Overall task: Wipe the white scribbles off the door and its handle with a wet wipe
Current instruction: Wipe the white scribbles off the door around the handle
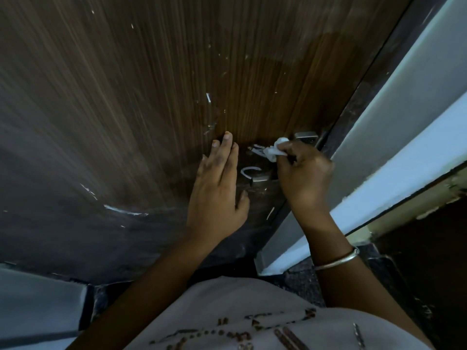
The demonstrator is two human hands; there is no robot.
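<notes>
On the door (126,97) my left hand (217,183) lies flat, bracing, while my right hand (305,173) pinches the wet wipe (275,150) against the handle (255,148). Pushing too hard could drop the handle and swing the door — smearing the scribbles (249,171) instead.

Left hand (217,188) flat on door (151,97), just left of handle (256,149). Wet wipe (274,151) touching handle, pinched in right hand (305,173). Door frame (353,97) right of both.

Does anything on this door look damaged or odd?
Yes. The dark wooden door is scribbled in white: a curved streak at lower left, a short dash above the left hand, and a C-shaped mark between the hands. The right hand grips the wet wipe.
</notes>
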